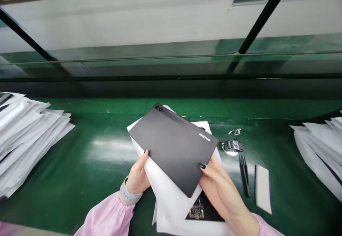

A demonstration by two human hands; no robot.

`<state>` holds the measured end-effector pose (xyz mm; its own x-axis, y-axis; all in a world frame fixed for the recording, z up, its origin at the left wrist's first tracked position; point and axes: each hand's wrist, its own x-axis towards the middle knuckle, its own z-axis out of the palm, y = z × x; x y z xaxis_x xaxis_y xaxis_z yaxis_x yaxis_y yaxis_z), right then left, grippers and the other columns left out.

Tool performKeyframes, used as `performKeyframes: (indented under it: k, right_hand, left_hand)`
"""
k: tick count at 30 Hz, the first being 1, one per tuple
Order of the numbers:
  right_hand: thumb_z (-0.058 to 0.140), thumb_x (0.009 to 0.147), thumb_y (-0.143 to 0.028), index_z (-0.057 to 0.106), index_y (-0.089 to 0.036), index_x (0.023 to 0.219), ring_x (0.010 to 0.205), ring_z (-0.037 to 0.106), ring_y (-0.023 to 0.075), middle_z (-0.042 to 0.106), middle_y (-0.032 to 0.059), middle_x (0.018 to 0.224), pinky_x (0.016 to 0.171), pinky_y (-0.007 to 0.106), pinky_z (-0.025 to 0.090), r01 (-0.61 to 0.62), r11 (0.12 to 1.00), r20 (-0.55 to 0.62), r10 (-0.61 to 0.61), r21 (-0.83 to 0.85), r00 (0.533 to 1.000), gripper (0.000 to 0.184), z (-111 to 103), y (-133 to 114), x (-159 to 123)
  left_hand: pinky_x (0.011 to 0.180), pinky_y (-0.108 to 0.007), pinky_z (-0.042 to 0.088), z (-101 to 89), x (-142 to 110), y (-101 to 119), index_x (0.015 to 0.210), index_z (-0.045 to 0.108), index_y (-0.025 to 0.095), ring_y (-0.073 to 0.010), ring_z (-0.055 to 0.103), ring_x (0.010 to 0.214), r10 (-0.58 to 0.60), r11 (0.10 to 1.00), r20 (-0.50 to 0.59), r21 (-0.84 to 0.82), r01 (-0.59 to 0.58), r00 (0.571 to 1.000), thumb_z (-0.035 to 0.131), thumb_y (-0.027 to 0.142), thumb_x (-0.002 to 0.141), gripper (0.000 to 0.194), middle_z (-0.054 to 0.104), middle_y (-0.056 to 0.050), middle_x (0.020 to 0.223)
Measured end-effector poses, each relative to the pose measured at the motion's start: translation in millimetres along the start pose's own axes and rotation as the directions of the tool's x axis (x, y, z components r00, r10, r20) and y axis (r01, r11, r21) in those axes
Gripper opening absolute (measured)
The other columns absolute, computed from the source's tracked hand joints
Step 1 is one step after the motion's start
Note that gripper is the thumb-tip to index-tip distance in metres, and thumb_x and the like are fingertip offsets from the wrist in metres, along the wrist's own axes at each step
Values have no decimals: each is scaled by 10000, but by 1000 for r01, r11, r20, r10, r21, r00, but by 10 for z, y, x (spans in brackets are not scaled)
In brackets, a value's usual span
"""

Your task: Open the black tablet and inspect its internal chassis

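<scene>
A dark grey tablet (171, 147), its back facing up with two camera lenses and white lettering, is held tilted between both hands. My left hand (139, 172) is closed on its lower left edge, thumb on top, fingers hidden. My right hand (220, 184) grips the lower right side, its thumb on the back and the other fingers underneath. White sheets or sleeves (171, 207) lie below the tablet; whether my fingers also hold one, I cannot tell. Among them shows a black panel (205, 209) with gold-coloured print.
On the green table (107, 172), a tape roll in a holder (232, 146), black tweezers (244, 175) and a pale flat block (263, 189) lie to the right. Stacks of white sleeves stand at the left (29, 136) and right (320, 150). A dark ledge (149, 88) runs along the back.
</scene>
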<state>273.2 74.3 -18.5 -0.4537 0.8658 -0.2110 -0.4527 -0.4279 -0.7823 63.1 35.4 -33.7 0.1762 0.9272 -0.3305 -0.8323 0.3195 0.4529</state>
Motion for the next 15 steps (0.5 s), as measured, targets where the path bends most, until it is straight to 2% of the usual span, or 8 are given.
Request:
performKeyframes:
  k: [3,5,6,8,10,11,13,15]
  right_hand:
    - [579,962,-364,561,-372,1362,1099,677,267,699,55,1251,971,466,552,194,972,-55,-203,-134,978,401,-136,-26,-44]
    - [523,997,-342,577,-359,1365,1134,664,291,700,71,1249,985,493,544,346,860,-14,-378,-376,926,373,-231,-63,-90]
    - [504,1004,-311,588,-357,1361,1176,640,308,686,76,1278,1000,516,530,430,748,80,-456,-506,886,369,-269,-85,-106]
    - [479,996,-210,607,-350,1351,1273,568,341,620,83,1379,1028,566,490,616,412,377,-525,-671,763,403,-312,-122,-111]
    - [460,963,-93,616,-319,1346,1316,526,350,579,100,1427,1042,594,457,744,56,654,-435,-666,619,471,-303,-132,-81]
    - [445,951,-45,618,-294,1345,1319,525,339,587,113,1416,1049,590,449,766,-80,736,-360,-637,574,497,-284,-122,-59]
    - [415,943,16,617,-255,1337,1317,531,309,627,129,1365,1062,571,445,764,-237,800,-210,-600,562,519,-233,-84,-24]
    - [390,944,34,616,-237,1323,1324,523,296,638,139,1343,1063,562,455,761,-279,808,-132,-586,575,518,-185,-42,-9]
  left_hand:
    - [1198,-397,285,7,-3,27,949,804,185,-326,540,1297,4,1000,61,-20,-3,998,762,431,811,285,794,-65,945]
    - [1201,-410,276,-5,-14,52,943,800,179,-340,505,1326,7,1000,58,-27,-5,998,756,437,808,294,787,-72,1004]
    - [1200,-426,279,-12,-24,61,942,797,180,-351,496,1333,8,1000,42,-30,-7,999,756,450,800,309,782,-77,1028]
    - [1192,-461,293,-19,-45,64,966,786,176,-369,475,1348,13,999,-13,-40,-14,1000,748,504,786,376,772,-96,1068]
    - [1180,-497,314,-9,-63,51,1026,767,165,-388,448,1366,22,999,-58,-48,-25,998,733,586,765,496,750,-121,1132]
    - [1171,-513,329,2,-67,42,1048,757,161,-397,441,1369,25,998,-74,-50,-28,997,728,617,752,545,738,-130,1160]
    - [1139,-534,378,27,-64,27,1031,754,153,-411,473,1342,12,999,-104,-39,-16,995,749,613,724,553,740,-135,1145]
    - [1075,-528,457,47,-53,25,927,762,141,-412,580,1235,-7,1000,-160,-13,5,987,801,509,694,438,774,-132,987]
